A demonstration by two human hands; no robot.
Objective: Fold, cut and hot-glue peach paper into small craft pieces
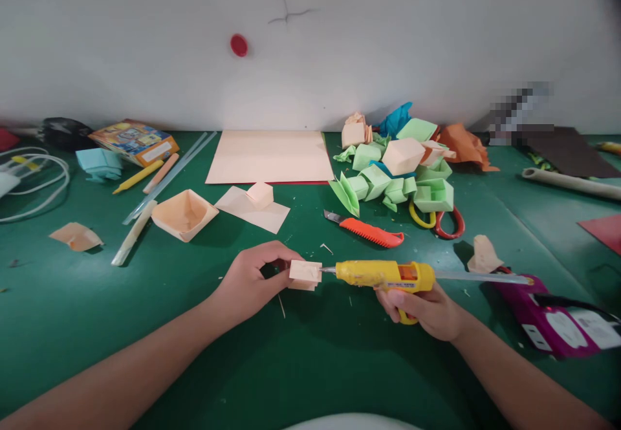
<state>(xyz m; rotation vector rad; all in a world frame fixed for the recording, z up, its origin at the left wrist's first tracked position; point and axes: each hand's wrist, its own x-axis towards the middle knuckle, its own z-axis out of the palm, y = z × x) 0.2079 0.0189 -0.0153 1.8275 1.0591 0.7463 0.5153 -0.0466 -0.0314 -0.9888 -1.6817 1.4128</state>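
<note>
My left hand (259,275) pinches a small peach folded-paper box (305,273) at its left side, above the green table. Around the handle of a yellow glue gun (373,273) my right hand (427,307) is closed. The gun's metal nozzle points left and meets the box's right edge; whether glue is coming out cannot be seen. A clear glue stick (478,277) juts from the back of the gun. Just beyond my hands lies an orange box cutter (371,231), its blade showing. A larger open peach paper box (185,215) sits farther left.
Green and peach folded papers (398,165) are heaped at the back right, with scissors (449,223) beside them. A purple power strip (546,317) is at right. Peach sheets (272,157) lie by the wall. Crayons (138,176), glue sticks (169,178) and a printed box (136,140) are at left.
</note>
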